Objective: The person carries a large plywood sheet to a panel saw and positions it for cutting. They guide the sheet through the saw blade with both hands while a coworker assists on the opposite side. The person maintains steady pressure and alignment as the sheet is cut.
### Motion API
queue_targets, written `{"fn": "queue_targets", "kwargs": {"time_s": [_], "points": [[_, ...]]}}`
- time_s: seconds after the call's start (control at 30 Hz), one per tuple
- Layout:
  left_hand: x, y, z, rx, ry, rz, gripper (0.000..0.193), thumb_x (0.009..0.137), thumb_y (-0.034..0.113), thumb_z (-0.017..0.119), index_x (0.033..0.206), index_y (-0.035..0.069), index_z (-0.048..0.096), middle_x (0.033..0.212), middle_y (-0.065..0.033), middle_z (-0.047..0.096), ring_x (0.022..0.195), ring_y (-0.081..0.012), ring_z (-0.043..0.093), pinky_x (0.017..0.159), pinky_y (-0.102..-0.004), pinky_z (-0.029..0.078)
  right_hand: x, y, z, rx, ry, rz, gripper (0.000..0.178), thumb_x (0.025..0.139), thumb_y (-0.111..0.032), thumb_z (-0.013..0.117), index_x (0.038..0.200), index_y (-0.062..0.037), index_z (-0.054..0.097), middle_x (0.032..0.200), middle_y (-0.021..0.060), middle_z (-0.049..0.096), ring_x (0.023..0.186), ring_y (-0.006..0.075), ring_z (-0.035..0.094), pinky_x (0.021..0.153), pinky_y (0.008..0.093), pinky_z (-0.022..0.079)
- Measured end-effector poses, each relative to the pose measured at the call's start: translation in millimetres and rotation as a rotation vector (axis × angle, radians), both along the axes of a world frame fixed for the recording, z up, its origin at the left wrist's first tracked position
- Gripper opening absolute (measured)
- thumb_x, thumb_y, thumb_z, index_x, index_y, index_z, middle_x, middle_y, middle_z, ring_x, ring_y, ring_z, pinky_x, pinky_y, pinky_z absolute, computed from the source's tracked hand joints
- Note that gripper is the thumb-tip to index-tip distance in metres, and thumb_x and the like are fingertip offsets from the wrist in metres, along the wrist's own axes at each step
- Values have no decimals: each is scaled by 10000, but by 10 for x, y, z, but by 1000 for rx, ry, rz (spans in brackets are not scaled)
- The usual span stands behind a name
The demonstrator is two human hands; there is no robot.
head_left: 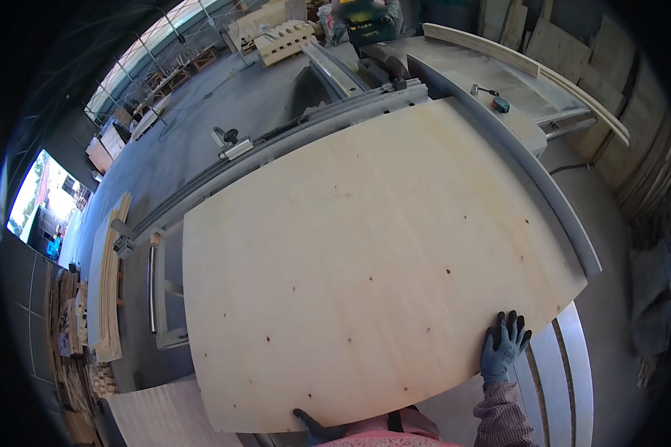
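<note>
A large pale plywood sheet (pixel 365 246) with scattered dark knots lies across a panel saw's table. Along its right side runs a long grey fence (pixel 529 175). My right hand (pixel 503 354), in a grey-blue glove with dark fingertips, rests flat on the sheet's near right corner, fingers spread. At the near edge, my left hand (pixel 319 428) grips the sheet with its gloved thumb on top; the other fingers are hidden. The sheet's far edge sits by a metal rail (pixel 276 145) carrying a clamp-like stop (pixel 235 144).
Slatted metal table strips (pixel 574 365) show at the lower right. A roller (pixel 153 290) stands left of the sheet, near stacked boards (pixel 110 283). Behind the saw, a person (pixel 365 22) stands near a wood pallet (pixel 285 42). Panels (pixel 559 48) lean at right.
</note>
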State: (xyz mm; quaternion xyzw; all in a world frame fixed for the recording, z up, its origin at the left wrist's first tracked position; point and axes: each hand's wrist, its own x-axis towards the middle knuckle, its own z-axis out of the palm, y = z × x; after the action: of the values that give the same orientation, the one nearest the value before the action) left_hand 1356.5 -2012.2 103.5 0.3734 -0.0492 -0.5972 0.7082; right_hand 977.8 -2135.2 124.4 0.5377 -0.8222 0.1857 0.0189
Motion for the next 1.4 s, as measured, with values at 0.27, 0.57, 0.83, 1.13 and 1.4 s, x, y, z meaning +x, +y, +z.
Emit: {"fn": "queue_targets", "kwargs": {"time_s": [0.27,0.57,0.83,1.13,1.4], "points": [[-12,-76,-36,-14,15,-2,909,758,746,434,1412,141,255,1441,-84,285,1294,-298,300,1050,-509,273,33,-178,80,80,-26,-3,435,836,-253,555,1265,-184,526,1407,85,383,1346,270,261,1119,482,83],[3,-164,-98,-99,65,-21,922,752,754,434,1411,135,254,1441,-83,282,1295,-296,299,1055,-512,267,93,-338,146,128,-36,8,437,869,-294,509,1295,-198,495,1425,79,359,1359,268,236,1117,489,65],[-113,-240,81,-97,72,-60,906,727,781,425,1392,178,306,1407,-65,349,1269,-295,342,1043,-505,291,48,-405,40,105,-12,-13,444,868,-314,503,1305,-238,489,1420,47,375,1356,255,245,1113,492,52],[26,-178,-223,-139,316,-19,758,787,672,486,1352,177,380,1346,-56,448,1233,-260,418,1032,-477,338,89,-426,20,75,-28,-40,436,859,-345,511,1288,-266,506,1418,23,385,1348,244,264,1110,486,61],[11,-130,-253,-151,334,20,620,873,570,458,1312,134,418,1251,-57,522,1136,-219,502,974,-385,420,62,-390,19,65,-26,-51,458,850,-358,517,1301,-285,489,1417,20,386,1347,232,267,1113,476,64]]}}
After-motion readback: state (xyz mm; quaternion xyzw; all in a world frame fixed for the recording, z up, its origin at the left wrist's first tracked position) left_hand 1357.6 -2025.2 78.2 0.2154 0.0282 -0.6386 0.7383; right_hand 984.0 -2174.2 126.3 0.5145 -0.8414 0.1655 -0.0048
